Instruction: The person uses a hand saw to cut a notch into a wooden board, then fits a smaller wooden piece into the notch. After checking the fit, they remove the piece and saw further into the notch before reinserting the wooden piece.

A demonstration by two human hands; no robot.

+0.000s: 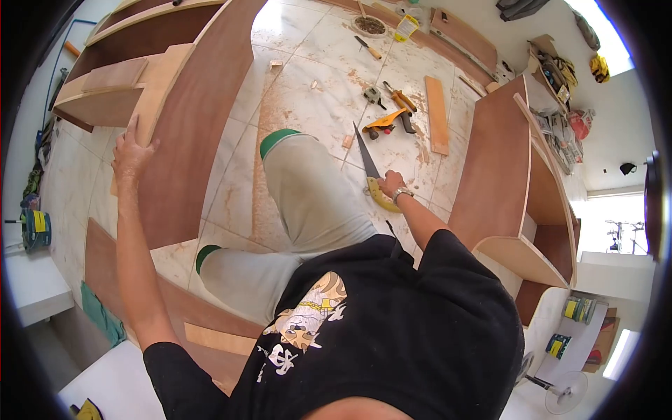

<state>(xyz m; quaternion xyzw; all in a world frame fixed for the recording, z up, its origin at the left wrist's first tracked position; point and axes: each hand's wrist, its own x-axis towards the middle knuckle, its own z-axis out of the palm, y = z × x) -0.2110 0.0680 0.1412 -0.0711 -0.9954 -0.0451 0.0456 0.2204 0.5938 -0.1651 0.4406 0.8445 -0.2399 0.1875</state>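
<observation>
My right hand [393, 185] is wrapped round the yellow handle of a handsaw [367, 155] low over the tiled floor, its blade pointing away from me. My left hand [133, 152] grips the pale front edge of a brown plywood cabinet [183, 157] on the left, with the fingers over the wood. Ahead of the saw lie a yellow hand plane [386, 122], a tape measure [374, 96] and pliers [400, 97] with orange handles. A narrow wooden board [436, 115] rests to their right.
Sawdust and small offcuts lie on the tiles [304, 91]. A second plywood cabinet [488, 161] stands on the right. Farther off is a chisel-like tool [368, 47] with a wooden handle. Brown panels [105, 255] lie at the lower left, and a fan [565, 392] is at the lower right.
</observation>
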